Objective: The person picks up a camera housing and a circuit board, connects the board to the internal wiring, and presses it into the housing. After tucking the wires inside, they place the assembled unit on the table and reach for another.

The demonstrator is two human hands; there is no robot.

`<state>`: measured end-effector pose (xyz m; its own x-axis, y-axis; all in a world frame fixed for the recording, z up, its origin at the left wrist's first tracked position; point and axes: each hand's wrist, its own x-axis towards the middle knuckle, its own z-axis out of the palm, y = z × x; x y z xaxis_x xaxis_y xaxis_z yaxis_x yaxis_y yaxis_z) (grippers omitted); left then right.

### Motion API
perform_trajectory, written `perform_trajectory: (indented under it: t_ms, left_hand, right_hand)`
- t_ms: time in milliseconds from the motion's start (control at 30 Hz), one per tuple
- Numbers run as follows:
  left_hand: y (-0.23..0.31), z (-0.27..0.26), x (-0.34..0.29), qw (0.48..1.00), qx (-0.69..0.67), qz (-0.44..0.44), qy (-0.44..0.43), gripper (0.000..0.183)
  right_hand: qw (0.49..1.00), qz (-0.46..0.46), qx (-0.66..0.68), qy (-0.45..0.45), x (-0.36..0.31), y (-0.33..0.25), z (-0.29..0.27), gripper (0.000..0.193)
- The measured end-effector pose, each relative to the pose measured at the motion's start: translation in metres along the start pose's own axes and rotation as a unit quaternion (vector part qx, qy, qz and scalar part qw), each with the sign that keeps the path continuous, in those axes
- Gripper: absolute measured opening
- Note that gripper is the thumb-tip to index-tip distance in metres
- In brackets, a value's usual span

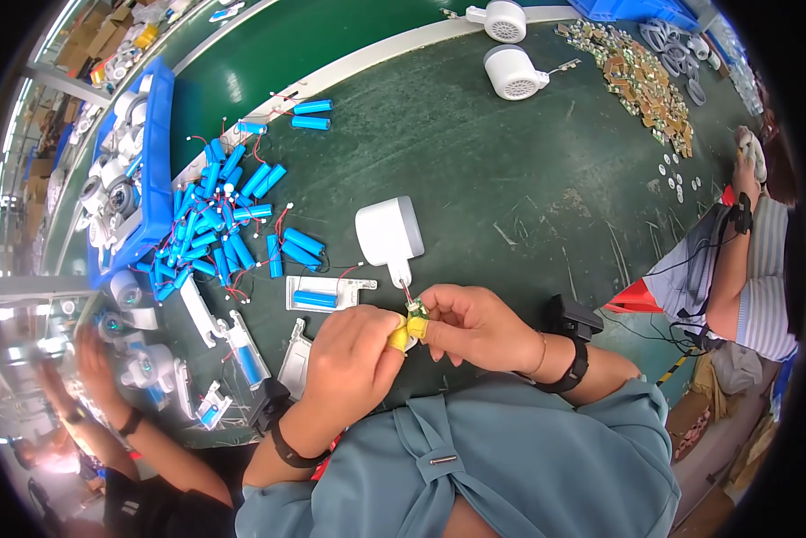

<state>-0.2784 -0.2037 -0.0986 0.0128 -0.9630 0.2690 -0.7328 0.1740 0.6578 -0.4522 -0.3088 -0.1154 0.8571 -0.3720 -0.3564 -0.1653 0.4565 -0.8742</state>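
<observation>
In front of me, my left hand [353,354] and my right hand [474,327] meet with their fingertips pinched around a small green circuit board [416,308]. Yellow covers wrap fingertips of both hands. Thin wires run from the board up to the handle stub of a white fan head [387,231] lying on the table. My fingers hide the board's lower part; something small and white shows just below them. Near my left hand lies a white handle shell [353,292] with a blue battery [315,299] in it, and beside it another shell half [295,359].
Loose blue batteries [210,215] with wires pile up at left, by a blue bin [159,134] of white parts. Two fan heads [513,72] lie at the far edge. Circuit boards [640,81] are heaped far right. Co-workers' arms reach in at left [107,386] and right [735,242].
</observation>
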Motion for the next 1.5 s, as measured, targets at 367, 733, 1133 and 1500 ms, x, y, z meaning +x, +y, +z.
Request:
perform_trajectory:
  t_ms: [367, 733, 1133, 1500]
  left_hand:
    - [0.005, 0.005, -0.011, 0.999, 0.017, -0.025, 0.015, 0.033]
    - [-0.017, 0.006, -0.015, 0.858, -0.415, -0.299, -0.044, 0.023]
    - [-0.011, 0.006, -0.007, 0.991, -0.096, -0.074, 0.065, 0.026]
    - [-0.007, 0.007, -0.005, 0.995, 0.033, 0.013, 0.089, 0.030]
  right_hand:
    - [0.998, 0.048, 0.028, -0.004, 0.002, -0.005, -0.001, 0.012]
    - [0.999, -0.037, -0.028, 0.018, 0.000, 0.004, 0.001, 0.019]
    - [1.000, 0.015, -0.024, 0.013, -0.001, 0.001, 0.003, 0.015]
    - [0.997, 0.002, -0.073, 0.029, -0.001, 0.000, 0.006, 0.011]
